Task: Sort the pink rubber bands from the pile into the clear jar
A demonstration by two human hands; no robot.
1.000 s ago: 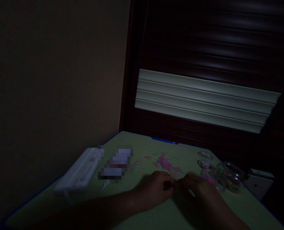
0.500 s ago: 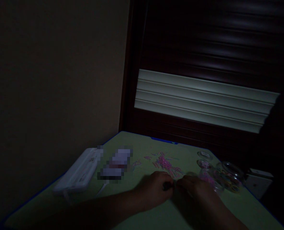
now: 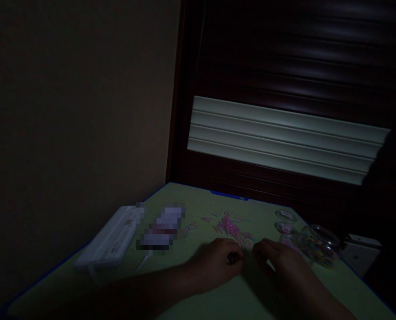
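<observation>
Just in front of me, over the table, my left hand (image 3: 220, 264) is curled with its thumb and fingertips closed together. Whatever it pinches, if anything, is too dark and small to name. A short gap to the right of it, my right hand (image 3: 281, 260) also has its fingers bent in and pressed together; its fingertips hide anything in them. Beyond both hands lies a loose pile of small pink pieces (image 3: 230, 226), some thin and long, their exact kind unclear in the dim light. A few pale scattered pieces (image 3: 189, 228) lie left of the pile.
A long white case (image 3: 109, 240) lies at the table's left edge, beside a blurred-out rectangular object (image 3: 163, 229). On the right stand a clear jar (image 3: 321, 246) of colourful rings and a round clear lid (image 3: 285, 216). A white box-like device (image 3: 361, 253) sits past the right edge.
My right hand has moved slightly right, away from my left hand, widening the gap between their fingertips. My left hand has barely moved.
</observation>
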